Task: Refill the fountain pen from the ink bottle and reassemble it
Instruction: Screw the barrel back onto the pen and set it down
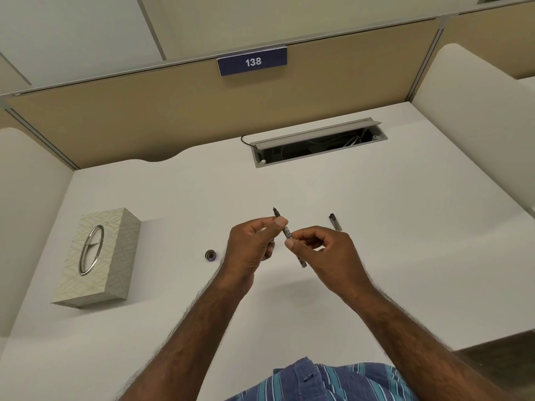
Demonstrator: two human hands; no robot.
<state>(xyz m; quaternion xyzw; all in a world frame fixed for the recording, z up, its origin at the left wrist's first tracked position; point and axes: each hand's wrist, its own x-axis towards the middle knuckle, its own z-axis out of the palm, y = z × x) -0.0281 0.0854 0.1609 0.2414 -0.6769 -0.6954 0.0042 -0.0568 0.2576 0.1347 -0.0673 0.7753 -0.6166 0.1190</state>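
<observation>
I hold the slim fountain pen (287, 233) above the white desk (405, 227), its nib pointing up and away. My left hand (252, 247) pinches the front section just below the nib. My right hand (321, 250) pinches the barrel, whose rear end sticks out below the fingers. The pen cap (335, 222) lies on the desk to the right of my hands. A small round ink bottle (210, 255) stands on the desk to the left, close to my left wrist; its lid state is unclear.
A patterned tissue box (98, 256) sits at the left of the desk. An open cable tray (318, 146) is set into the desk at the back. Partition walls enclose the desk on three sides.
</observation>
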